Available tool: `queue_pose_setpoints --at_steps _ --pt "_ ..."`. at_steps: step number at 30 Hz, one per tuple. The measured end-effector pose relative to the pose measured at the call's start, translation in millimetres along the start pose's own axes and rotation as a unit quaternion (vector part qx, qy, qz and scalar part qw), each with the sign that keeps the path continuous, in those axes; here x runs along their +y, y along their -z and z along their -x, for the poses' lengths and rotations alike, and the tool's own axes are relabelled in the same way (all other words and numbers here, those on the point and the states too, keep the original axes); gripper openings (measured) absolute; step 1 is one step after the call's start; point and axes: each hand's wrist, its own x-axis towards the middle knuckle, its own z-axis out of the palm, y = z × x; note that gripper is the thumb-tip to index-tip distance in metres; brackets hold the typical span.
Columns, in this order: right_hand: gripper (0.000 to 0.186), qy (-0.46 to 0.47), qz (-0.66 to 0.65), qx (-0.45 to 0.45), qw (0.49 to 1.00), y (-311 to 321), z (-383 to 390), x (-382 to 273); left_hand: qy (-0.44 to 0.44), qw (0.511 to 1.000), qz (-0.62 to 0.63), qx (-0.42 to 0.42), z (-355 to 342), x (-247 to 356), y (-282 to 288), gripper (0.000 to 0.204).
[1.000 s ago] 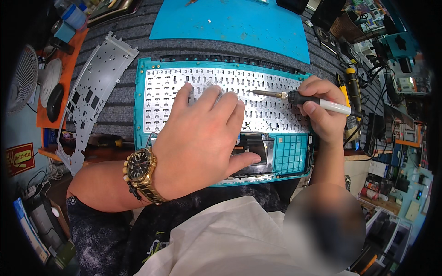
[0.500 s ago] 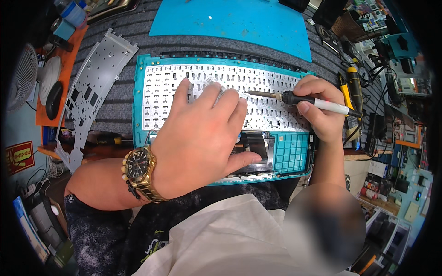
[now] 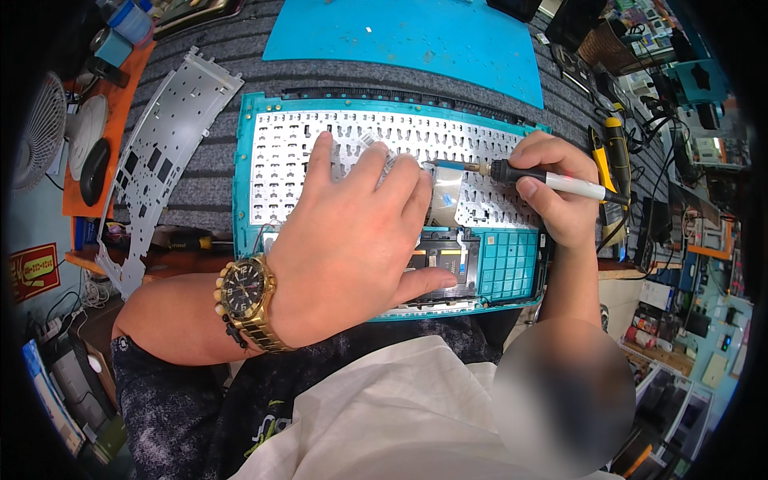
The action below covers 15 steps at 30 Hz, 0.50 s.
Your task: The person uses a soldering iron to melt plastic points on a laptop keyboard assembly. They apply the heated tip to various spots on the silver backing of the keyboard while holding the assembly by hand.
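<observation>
Mat [image 3: 320,74] behind silvery, probably metal keyboard-plate [image 3: 284,160]

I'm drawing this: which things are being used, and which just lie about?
Seem in use:
- soldering iron, in the right hand
- silver keyboard plate, under the left hand
- teal casing around it

Just lying about:
- fan
- blue mat
- yellow-and-black tool
</observation>
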Motion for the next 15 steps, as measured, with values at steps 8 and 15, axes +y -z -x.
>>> queue_pose_setpoints --at_steps 8,15 --pt "0.022 -0.008 0.001 0.017 1.0 1.0 1.5 0.6 -0.003 1.0 0.001 0.012 0.5 -0.9 -0.7 0.084" --pt "0.022 -0.038 -0.059 0.053 0.996 0.1 3.0 5.7 -0.024 0.996 0.035 0.075 1.7 -1.5 -1.7 0.07"
